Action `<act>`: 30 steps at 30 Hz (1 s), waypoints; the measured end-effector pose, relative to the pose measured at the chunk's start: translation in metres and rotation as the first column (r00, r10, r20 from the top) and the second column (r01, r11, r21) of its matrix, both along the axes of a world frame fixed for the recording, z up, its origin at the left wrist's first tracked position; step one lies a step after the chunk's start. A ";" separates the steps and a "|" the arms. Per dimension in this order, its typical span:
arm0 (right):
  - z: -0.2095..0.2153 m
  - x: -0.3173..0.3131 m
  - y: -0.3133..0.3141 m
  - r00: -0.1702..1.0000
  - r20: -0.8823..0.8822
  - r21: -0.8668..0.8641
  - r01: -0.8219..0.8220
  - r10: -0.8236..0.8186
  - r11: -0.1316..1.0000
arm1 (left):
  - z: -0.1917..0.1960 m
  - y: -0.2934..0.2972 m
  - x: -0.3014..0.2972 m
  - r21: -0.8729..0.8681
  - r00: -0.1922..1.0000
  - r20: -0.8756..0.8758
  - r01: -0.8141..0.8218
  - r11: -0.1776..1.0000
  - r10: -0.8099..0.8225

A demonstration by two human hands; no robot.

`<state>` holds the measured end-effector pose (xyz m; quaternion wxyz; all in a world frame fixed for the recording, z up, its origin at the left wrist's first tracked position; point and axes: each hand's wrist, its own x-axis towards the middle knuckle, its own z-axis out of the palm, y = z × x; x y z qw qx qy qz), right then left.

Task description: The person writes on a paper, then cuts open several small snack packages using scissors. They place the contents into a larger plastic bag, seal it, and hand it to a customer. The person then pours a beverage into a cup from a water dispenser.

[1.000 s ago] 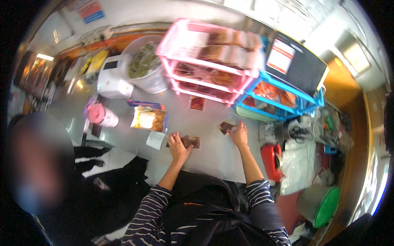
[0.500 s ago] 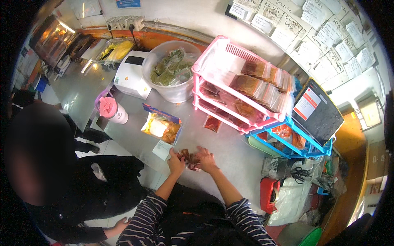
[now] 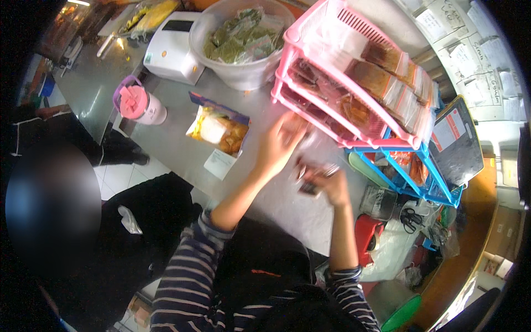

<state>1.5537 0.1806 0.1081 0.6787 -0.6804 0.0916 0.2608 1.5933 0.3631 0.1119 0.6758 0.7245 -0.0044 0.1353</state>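
Note:
My right hand (image 3: 332, 187) is closed on a few small clear sachets of dark reddish-brown sauce (image 3: 311, 175), held over the steel counter and blurred by motion. Further up and to the left, my left hand (image 3: 277, 145) reaches to the foot of the pink rack. Its fingers close on another sauce sachet (image 3: 304, 136), partly hidden behind them. Left of my hands lies an open paper food box (image 3: 224, 135) with a white portion and browned pieces, and a small white paper slip (image 3: 219, 164) sits at its near edge.
A tiered pink rack (image 3: 354, 119) of sauce sachets stands beside a blue rack (image 3: 412, 180). Behind are a tub (image 3: 243, 77) of green packets and a white printer-like machine (image 3: 172, 50). A pink tumbler (image 3: 145, 106) stands left. A person in black (image 3: 138, 221) is close on my left.
My hands have come apart. The left has moved up to the sachet by the pink rack, while the right has lifted the sachets to the right. The view has shifted as well.

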 end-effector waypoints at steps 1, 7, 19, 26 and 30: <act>0.025 0.017 -0.003 0.979 0.202 -0.031 0.036 -0.029 0.999 | 0.023 -0.007 0.026 -0.163 0.994 -0.094 0.033 0.986 -0.049; 0.056 0.138 0.000 0.866 0.283 0.213 0.363 -0.412 0.907 | 0.044 -0.029 0.075 -0.121 0.993 -0.096 -0.079 0.989 0.068; -0.095 -0.157 0.040 0.626 0.134 -0.354 -0.693 0.768 0.627 | -0.099 0.142 -0.236 -0.028 0.278 -0.814 0.858 0.513 -0.510; -0.201 -0.055 0.066 0.581 -0.167 -0.441 -0.767 0.797 0.467 | -0.116 0.156 -0.127 0.756 0.848 -0.293 -0.076 0.650 0.441; -0.122 0.043 0.182 0.927 0.093 -0.735 -0.182 0.363 0.654 | -0.132 0.159 -0.090 0.754 0.715 -0.451 -0.016 0.657 0.534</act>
